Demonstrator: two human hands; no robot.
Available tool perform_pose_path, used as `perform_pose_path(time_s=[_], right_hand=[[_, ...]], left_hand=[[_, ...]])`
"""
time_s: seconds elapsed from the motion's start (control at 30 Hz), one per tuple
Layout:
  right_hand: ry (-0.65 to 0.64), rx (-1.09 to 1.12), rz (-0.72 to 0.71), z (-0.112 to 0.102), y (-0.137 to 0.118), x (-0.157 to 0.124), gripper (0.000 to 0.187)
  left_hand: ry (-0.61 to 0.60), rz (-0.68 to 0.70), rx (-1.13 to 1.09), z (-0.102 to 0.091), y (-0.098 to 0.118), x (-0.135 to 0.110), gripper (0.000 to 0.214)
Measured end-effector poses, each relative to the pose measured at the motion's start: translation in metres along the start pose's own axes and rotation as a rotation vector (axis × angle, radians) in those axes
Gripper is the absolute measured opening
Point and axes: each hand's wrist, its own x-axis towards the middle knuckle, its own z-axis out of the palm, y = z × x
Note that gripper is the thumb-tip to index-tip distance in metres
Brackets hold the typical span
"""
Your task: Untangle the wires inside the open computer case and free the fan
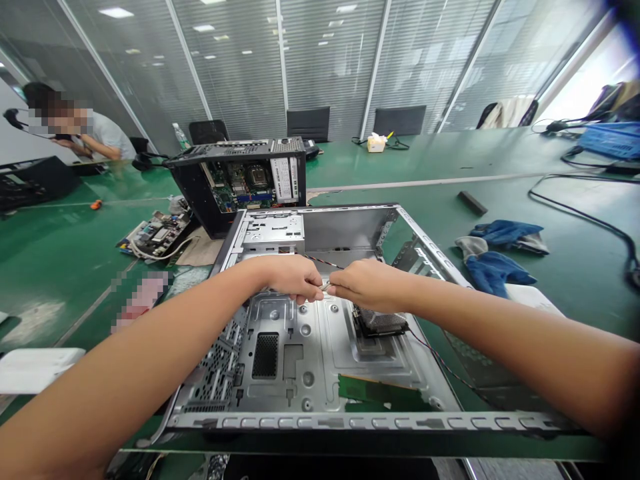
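An open, stripped grey computer case (440, 257) lies flat on the green table in front of me. Over its middle, my left hand (293, 277) and my right hand (367, 285) meet, both with fingers pinched on a small connector (325, 287) at the end of a thin twisted wire (320, 260) that runs back toward the drive cage (273, 232). A finned heatsink with fan (383, 323) rests inside the case just under my right hand, its own thin wire trailing right. A green circuit board strip (375, 390) lies near the case's front edge.
A second black case (240, 180) with a motherboard stands behind, loose boards (157, 235) to its left. Blue gloves (493, 267) and black cables (590, 220) lie right. A white box (35, 367) sits at left. Another person (95, 137) works at the far left.
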Motion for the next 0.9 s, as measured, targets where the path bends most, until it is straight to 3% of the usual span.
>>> perform_pose_path(time_s=[0.2, 0.53, 0.9], right_hand=[[0.003, 0.059, -0.057, 0.0012, 0.0014, 0.0008, 0.042], [0.031, 0.019, 0.009, 0.0022, 0.0027, 0.0029, 0.041], [-0.005, 0.015, -0.045, 0.0028, 0.0019, 0.0028, 0.043]], left_hand=[[0.010, 0.015, 0.025, 0.0000, 0.0001, -0.0009, 0.026], [0.021, -0.019, 0.048, 0.0016, 0.0032, -0.0019, 0.028], [0.023, 0.004, 0.097, 0.0023, 0.0009, 0.0004, 0.026]])
